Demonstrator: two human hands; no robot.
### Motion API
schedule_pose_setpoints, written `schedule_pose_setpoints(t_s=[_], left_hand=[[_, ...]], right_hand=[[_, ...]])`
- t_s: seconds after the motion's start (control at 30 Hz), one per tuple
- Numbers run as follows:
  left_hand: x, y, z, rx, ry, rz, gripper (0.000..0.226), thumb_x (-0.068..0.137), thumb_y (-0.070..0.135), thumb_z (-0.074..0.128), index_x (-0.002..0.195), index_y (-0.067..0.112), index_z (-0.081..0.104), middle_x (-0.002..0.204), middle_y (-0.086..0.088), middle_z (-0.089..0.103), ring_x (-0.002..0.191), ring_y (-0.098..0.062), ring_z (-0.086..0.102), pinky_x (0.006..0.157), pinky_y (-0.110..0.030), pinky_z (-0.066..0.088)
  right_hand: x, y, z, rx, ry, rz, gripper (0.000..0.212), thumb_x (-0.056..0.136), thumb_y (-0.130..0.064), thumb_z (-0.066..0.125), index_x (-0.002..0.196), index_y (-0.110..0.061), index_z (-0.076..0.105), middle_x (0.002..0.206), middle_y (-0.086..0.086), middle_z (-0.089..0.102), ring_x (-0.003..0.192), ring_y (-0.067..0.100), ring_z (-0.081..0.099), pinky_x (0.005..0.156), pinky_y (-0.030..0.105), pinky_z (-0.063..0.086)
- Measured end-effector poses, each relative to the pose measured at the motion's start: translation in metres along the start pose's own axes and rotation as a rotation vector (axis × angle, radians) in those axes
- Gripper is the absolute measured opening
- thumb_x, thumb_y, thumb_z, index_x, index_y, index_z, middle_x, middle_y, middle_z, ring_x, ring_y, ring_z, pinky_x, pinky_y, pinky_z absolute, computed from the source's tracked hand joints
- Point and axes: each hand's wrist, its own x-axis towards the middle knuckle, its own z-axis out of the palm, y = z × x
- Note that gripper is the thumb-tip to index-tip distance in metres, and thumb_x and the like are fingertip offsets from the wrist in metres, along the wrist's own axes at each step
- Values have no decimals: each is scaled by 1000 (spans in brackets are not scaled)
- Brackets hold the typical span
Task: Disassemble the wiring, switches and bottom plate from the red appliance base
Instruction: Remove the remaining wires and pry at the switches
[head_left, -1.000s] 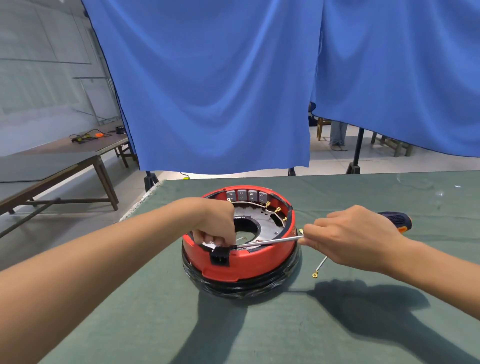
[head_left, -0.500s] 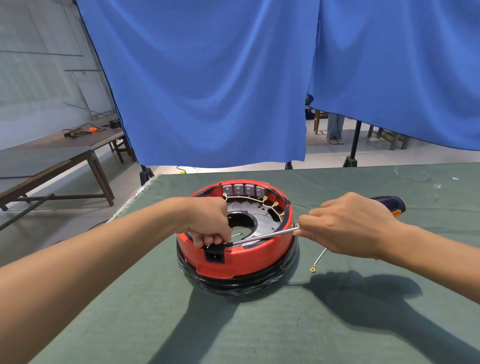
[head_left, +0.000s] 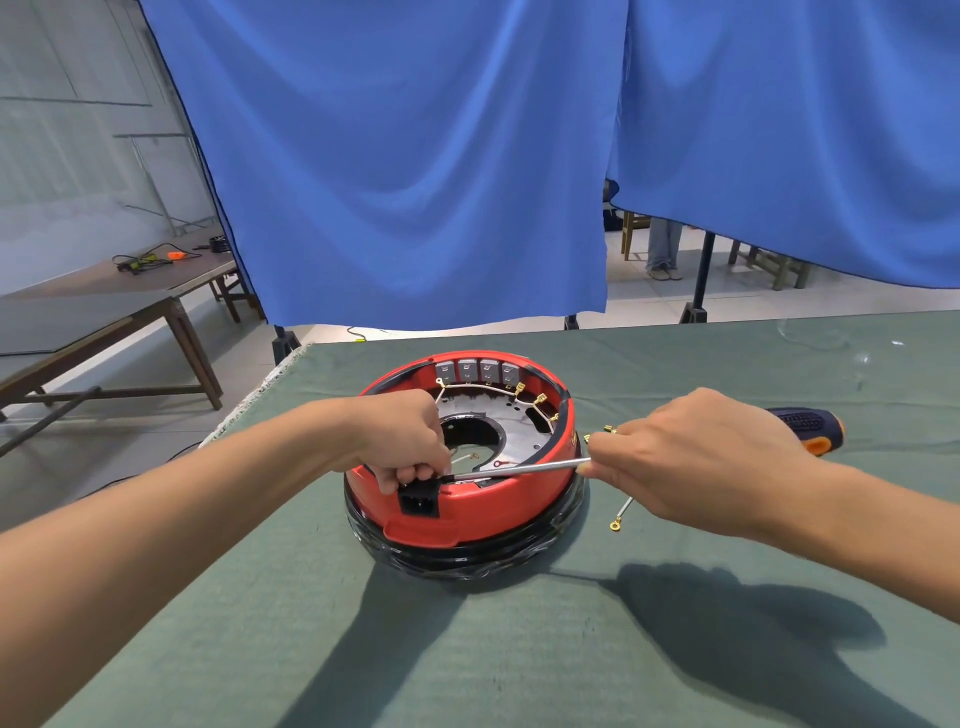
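Little has shifted since the earlier frames: the left hand (head_left: 402, 441) is kept curled on the near rim of the red appliance base (head_left: 467, 506) beside its black socket (head_left: 418, 501), while the screwdriver (head_left: 519, 469) is gripped by the right hand (head_left: 696, 462), its shaft laid across the rim. The base, resting mid-counter (head_left: 675, 649), is judged rigid and fairly light, best steadied by its rim; the thin wiring (head_left: 540, 402) is judged pliable and best pulled at its terminals.
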Motion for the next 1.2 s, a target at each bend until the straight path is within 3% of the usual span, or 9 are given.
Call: schedule_pose_setpoints(t_s=[0.1,0.23,0.43,0.6,0.8,0.97,1.07,1.2], left_hand=[[-1,0,0,-9,-8,-1,24,89,6,58,64,5,55,46,0,45,37,-10,38,35,-18,36],[-2,-1,2,-27,2,4,24,89,5,57,65,5,55,48,-1,45,38,-11,38,35,-17,36],[-3,-5,4,-81,48,18,25,87,5,59,62,6,56,40,6,46,31,-6,39,34,-16,37],[-6,-7,6,-100,42,26,32,87,8,61,56,9,54,36,8,43,31,-6,38,34,-16,38],[-8,-5,6,-111,29,15,32,87,6,60,57,7,52,34,8,41,28,-6,36,32,-15,36],[-8,-2,6,-85,44,8,31,88,6,58,57,6,52,31,8,40,26,-7,38,32,-15,38],[-9,-1,7,-97,45,6,29,88,5,57,60,6,53,31,8,41,25,-6,38,32,-15,38],[-9,-5,9,-117,83,25,27,87,6,59,61,6,55,33,8,42,26,-6,40,32,-15,38]], right_hand=[[7,12,6,21,15,-61,38,96,-50,1,85,-26,28,82,-3,58,76,27,61,52,32,31],[12,19,11,-20,18,-106,44,88,-52,-11,85,-27,25,83,-4,57,77,24,61,53,31,27],[20,15,11,-17,45,-139,38,98,-49,6,87,-26,34,81,-4,60,75,27,62,52,32,28],[14,19,5,14,51,-114,45,85,-53,-14,84,-28,24,76,-4,54,75,26,61,53,31,29],[7,16,6,38,172,-61,40,96,-45,17,73,-24,42,58,-4,55,50,25,57,40,27,30],[7,17,9,57,255,-100,39,94,-40,30,66,-20,49,48,-5,50,37,23,50,31,26,34],[8,18,10,72,213,-97,41,96,-42,26,69,-20,47,52,-4,54,42,25,54,34,28,37],[8,17,11,103,85,-73,42,91,-52,-2,83,-28,32,78,-3,61,71,27,61,53,32,37]])
